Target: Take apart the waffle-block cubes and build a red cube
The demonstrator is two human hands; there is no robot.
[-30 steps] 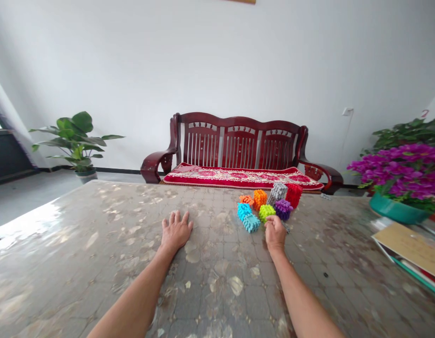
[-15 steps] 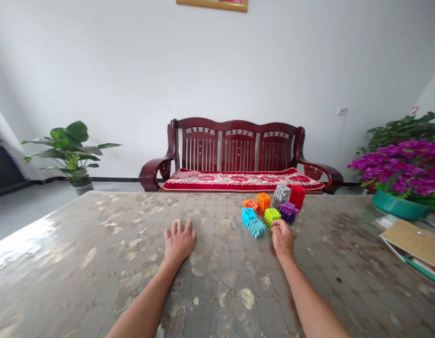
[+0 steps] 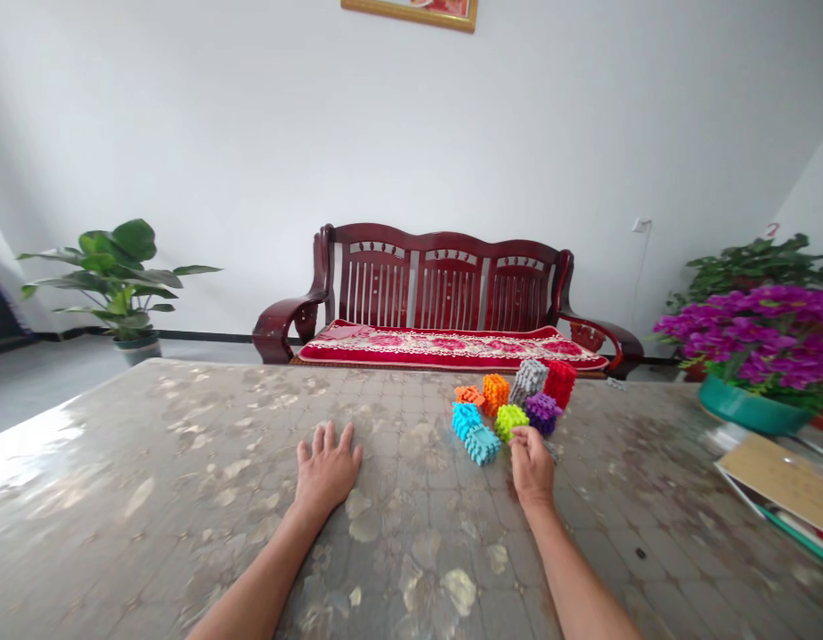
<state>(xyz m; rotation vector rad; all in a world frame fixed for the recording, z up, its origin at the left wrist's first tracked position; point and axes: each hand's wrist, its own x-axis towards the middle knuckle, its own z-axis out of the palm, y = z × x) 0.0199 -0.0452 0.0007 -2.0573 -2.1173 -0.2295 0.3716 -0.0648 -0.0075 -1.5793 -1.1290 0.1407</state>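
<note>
My left hand lies flat on the patterned tabletop, fingers spread and holding nothing. At the cluster of coloured knobbly bundles, my right hand is closed, its fingertips beside the lime green bundle. Whatever those fingers hold, if anything, is hidden. To their left are a bright blue bundle and a lighter blue bundle. Behind stand a flat orange bundle, a taller orange bundle, a grey bundle and a red bundle. A purple bundle sits just beyond my right hand.
Purple flowers in a teal pot stand at the table's right edge, with papers and a brown folder before them. A small black piece lies at right. A wooden bench is beyond the table; a potted plant stands left.
The whole view has shifted slightly. My left hand stays flat and my right hand remains closed beside the lime green bundle; the bundles keep their arrangement.
</note>
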